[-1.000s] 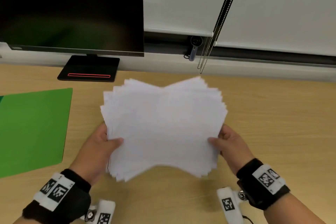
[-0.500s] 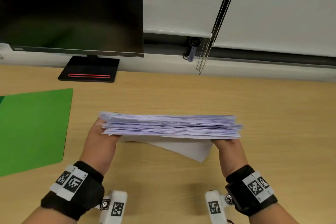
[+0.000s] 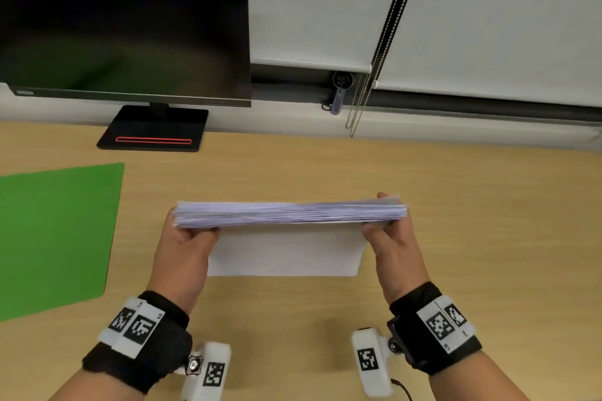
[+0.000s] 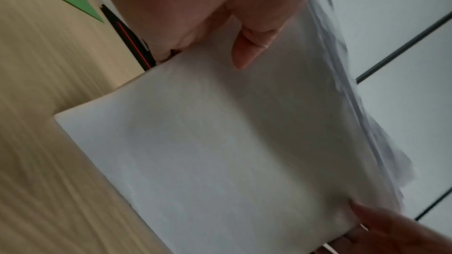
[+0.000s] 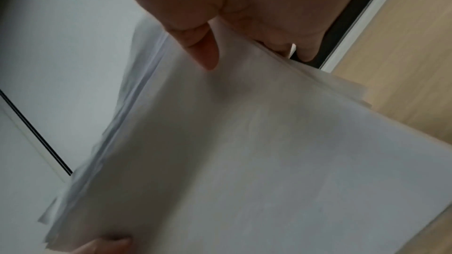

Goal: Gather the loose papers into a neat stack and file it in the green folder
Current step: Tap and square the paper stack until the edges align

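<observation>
A thick stack of white papers (image 3: 286,238) stands on its long lower edge on the wooden desk, top edges toward me and fairly even. My left hand (image 3: 185,244) grips its left end and my right hand (image 3: 391,238) grips its right end, thumbs on the near sheet. In the left wrist view the papers (image 4: 220,142) fill the frame under my left thumb (image 4: 247,53). The right wrist view shows the papers (image 5: 244,152) under my right thumb (image 5: 205,55), edges slightly fanned. The green folder (image 3: 55,238) lies flat and closed at the left.
A dark monitor (image 3: 123,19) on a black stand (image 3: 153,127) sits at the back left of the desk (image 3: 488,238). Window blinds with a bead chain (image 3: 374,75) hang behind. Bare desk lies right of the stack.
The fanned papers, held flat facing me a second ago, were tipped upright onto an edge and squared up; the loose sheets hanging askew below are now aligned.
</observation>
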Demonstrator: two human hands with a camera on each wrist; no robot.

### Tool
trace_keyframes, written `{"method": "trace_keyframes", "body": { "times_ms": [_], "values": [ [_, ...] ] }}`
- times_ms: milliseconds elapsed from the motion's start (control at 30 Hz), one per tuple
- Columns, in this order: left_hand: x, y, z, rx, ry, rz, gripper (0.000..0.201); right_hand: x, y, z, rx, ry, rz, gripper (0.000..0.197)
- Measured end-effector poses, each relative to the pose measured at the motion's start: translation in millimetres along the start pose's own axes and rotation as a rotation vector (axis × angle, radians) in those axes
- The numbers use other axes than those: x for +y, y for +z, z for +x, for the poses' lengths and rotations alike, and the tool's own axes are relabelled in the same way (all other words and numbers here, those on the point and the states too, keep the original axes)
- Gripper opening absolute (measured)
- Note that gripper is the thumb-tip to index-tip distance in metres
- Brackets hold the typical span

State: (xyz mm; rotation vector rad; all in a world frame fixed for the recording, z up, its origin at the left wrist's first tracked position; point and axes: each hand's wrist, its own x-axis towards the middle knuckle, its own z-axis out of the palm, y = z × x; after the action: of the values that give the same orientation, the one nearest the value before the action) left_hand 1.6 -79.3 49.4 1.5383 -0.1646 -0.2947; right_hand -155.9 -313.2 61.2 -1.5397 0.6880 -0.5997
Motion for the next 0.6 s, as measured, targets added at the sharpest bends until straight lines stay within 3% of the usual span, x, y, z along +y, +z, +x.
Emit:
{"method": "trace_keyframes", "body": {
  "times_ms": [100, 433, 600],
  "values": [
    [10.4, 4.9, -4.1, 0.006, 0.012, -0.038, 0.031, -1.3, -2.0, 6.3, 0.029, -0.041, -0.016, 0.027],
    [41.4, 17.5, -9.3, 0.064, 0.217, -0.07, 0.03, -30.2, 5.4, 0.2, 0.088, -0.29, 0.127, 0.036],
    [28.6, 27.8, -6.6, 0.074, 0.129, -0.162, 0.035, -16.9, 17.9, -4.0, 0.094, -0.259, 0.119, 0.039]
  ]
}}
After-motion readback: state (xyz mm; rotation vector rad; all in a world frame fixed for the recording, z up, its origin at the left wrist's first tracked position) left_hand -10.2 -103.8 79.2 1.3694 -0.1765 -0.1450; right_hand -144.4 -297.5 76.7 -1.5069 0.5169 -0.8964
